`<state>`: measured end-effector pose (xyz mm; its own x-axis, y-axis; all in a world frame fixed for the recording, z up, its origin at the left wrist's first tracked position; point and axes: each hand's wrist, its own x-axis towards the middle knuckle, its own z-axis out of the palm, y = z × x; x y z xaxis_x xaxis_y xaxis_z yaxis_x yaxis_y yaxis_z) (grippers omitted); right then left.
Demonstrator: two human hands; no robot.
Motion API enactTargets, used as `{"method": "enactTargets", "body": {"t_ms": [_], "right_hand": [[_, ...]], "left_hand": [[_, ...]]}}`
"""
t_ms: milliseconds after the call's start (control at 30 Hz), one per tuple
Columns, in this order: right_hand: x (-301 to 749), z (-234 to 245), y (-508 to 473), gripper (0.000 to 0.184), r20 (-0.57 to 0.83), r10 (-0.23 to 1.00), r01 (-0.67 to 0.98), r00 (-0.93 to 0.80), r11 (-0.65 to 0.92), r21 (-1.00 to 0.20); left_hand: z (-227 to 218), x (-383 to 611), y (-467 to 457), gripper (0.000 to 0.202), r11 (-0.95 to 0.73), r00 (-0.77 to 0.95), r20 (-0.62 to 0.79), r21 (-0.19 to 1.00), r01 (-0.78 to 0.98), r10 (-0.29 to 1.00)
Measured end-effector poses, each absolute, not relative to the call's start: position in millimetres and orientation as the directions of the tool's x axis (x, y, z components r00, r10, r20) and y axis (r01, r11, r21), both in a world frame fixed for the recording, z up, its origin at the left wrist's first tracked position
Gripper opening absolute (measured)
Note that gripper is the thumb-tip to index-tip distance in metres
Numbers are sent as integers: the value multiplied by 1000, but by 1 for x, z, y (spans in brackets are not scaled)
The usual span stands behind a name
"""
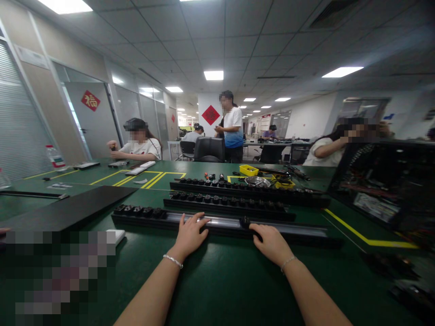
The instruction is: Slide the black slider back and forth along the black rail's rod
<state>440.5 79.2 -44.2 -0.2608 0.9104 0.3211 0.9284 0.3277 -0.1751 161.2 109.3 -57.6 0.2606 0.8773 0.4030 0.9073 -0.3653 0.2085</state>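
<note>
A long black power strip housing (295,229) lies across the green table in front of me, its channel showing a pale inner surface. Several black socket modules (139,210) sit in a row at its left end. My left hand (192,233) rests over the middle of the channel, fingers spread, with nothing seen in it. Farther right, my right hand (270,240) has its fingertips closed against a single black socket module (244,222) in the channel. The underside of that grip is hidden.
Two more strips, a nearer one (227,203) and a farther one (306,198), lie beyond, holding modules. A yellow bin (248,170) stands behind them. An open black case (377,185) is at right, a dark panel (74,208) at left. Other people sit and stand around.
</note>
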Motion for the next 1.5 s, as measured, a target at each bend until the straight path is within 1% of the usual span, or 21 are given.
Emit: {"method": "enactTargets", "body": {"t_ms": [267,800,1267,1500], "right_hand": [[441,-44,79,33,315,916,930,-250,318,-186],[440,-41,77,32,317,917,942,-240,300,-153],[442,-45,79,33,340,906,927,-252,327,-183],[443,-44,80,32,339,911,932,-236,311,-188]], "left_hand": [[-59,161,110,33,-376,260,415,228,898,872],[-60,160,111,33,-380,262,420,226,897,869],[-60,161,111,33,-380,258,422,234,895,869],[-60,160,111,33,-380,261,420,232,895,869]]}}
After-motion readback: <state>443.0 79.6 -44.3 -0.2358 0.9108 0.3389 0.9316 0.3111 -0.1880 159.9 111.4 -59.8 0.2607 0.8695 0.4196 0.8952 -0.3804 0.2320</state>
